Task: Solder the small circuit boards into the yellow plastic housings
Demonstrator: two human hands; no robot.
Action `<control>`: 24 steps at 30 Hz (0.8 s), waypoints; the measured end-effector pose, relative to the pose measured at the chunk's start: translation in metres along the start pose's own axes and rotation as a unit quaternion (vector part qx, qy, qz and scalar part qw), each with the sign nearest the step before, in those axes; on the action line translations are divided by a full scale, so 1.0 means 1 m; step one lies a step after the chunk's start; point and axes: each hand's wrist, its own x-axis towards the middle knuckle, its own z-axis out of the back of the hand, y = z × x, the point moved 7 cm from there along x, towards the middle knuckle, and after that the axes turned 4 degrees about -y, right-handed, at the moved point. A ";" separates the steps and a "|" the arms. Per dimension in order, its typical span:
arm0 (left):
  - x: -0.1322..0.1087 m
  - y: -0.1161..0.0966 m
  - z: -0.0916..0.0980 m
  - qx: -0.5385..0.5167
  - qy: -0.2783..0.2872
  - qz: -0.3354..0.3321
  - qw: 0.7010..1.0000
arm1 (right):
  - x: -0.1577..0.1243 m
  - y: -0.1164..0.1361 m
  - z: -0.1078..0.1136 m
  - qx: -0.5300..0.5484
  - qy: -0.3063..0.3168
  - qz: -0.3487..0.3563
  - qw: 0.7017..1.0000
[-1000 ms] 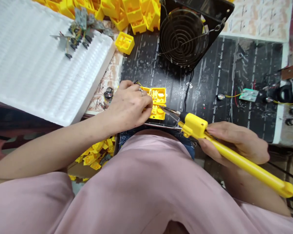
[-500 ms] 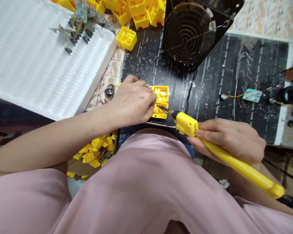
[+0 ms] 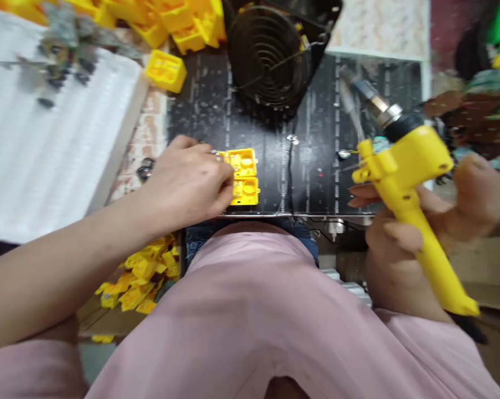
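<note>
My left hand (image 3: 198,180) is closed at the left end of an opened yellow plastic case (image 3: 245,191), whose two halves lie side by side at the front of the black bench. Its fingertips are partly hidden behind the hand. In my right hand (image 3: 399,241) is a yellow soldering gun (image 3: 408,166) with a metal barrel and a thin side tube. The gun is raised on the right, tip up and away from the case, and is blurred by motion. My thumb and fingers wrap its handle.
A black fan (image 3: 270,61) stands at the back. One yellow case (image 3: 166,71) sits beside a white foam block (image 3: 121,111) bearing wired parts. More yellow cases (image 3: 183,25) are piled behind, and yellow pieces (image 3: 142,271) fill a box below. A small wired part (image 3: 344,154) lies right.
The soldering gun has swung up and to the right, away from the yellow case, in my right hand. My left hand stays at the case. The whole view has shifted right.
</note>
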 end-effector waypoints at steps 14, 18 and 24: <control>-0.002 -0.003 -0.002 0.020 -0.031 -0.005 0.999 | 0.030 -0.114 -0.023 -0.219 0.108 0.079 0.966; -0.003 -0.005 -0.002 0.012 -0.044 -0.004 0.999 | 0.057 -0.162 0.002 -0.236 0.117 0.058 0.963; -0.006 0.000 -0.007 -0.008 -0.048 -0.003 0.999 | 0.071 -0.175 0.042 -0.196 0.011 -0.008 0.980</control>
